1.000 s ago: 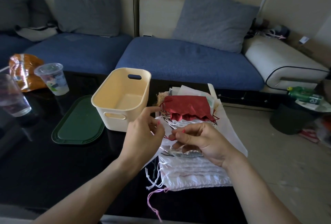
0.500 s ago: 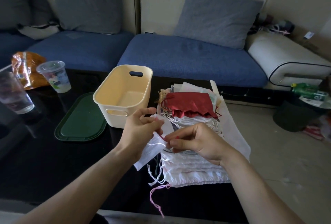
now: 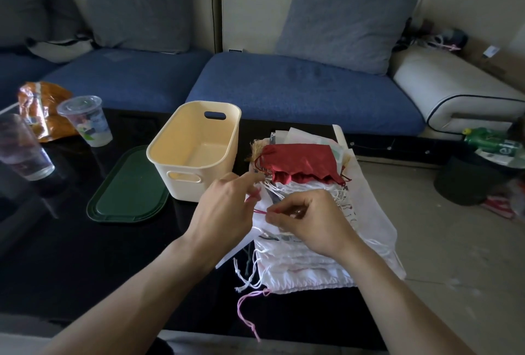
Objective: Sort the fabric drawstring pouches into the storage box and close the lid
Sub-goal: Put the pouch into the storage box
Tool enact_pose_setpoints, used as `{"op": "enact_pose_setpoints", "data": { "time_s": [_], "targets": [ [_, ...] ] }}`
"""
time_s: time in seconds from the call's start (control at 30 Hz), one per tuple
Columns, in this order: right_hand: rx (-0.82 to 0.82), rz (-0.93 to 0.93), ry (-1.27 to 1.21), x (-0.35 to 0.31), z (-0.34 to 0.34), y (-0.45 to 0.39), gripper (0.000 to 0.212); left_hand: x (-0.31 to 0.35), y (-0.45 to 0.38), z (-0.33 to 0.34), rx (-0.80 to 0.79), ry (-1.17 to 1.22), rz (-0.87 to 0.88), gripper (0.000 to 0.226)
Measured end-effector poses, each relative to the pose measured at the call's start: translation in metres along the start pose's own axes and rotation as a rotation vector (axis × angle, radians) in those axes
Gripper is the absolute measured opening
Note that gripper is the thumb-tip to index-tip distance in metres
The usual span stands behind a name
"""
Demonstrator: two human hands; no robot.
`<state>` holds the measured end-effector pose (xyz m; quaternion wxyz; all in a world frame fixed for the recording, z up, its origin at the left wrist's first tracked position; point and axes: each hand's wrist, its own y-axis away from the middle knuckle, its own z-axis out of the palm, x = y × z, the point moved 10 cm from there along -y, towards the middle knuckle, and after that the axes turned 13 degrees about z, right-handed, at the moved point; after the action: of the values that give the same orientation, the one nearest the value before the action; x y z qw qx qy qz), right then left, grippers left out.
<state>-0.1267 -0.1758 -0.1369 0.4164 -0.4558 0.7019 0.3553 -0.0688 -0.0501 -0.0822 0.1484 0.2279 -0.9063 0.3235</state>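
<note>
Both hands work over the pile of white fabric drawstring pouches (image 3: 306,263) on the glossy black worktop (image 3: 71,255): the right hand (image 3: 308,222) pinches a thin pink drawstring (image 3: 260,212), the left hand (image 3: 224,212) curls its grip on a white pouch (which one is unclear). The cream plastic storage box (image 3: 196,150) stands open beside its dark green lid (image 3: 127,192)

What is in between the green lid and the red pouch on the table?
The cream storage box stands between them in the head view. The green lid lies flat to its left; the red pouch tops the pile to its right.
</note>
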Motion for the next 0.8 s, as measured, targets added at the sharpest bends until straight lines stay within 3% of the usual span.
{"op": "enact_pose_setpoints", "data": {
  "time_s": [0.17,0.27,0.37,0.5,0.8],
  "targets": [
    [0.153,-0.175,0.046,-0.016,-0.011,0.006,0.008,0.01,-0.004,0.005,-0.04,-0.059,0.163,0.043],
    [0.143,-0.216,-0.012,-0.022,-0.013,0.008,0.009,0.015,-0.004,0.009,-0.088,0.003,0.234,0.051],
    [0.085,-0.172,-0.089,-0.016,-0.008,0.007,0.015,0.014,-0.007,0.002,-0.047,0.139,0.24,0.043],
    [0.045,-0.128,-0.209,-0.012,-0.005,0.005,0.011,0.016,-0.007,-0.013,0.08,0.148,0.264,0.024],
    [0.086,-0.062,-0.343,-0.003,-0.013,0.001,0.022,0.017,-0.006,-0.004,0.061,0.073,0.205,0.007]
  ]
}}
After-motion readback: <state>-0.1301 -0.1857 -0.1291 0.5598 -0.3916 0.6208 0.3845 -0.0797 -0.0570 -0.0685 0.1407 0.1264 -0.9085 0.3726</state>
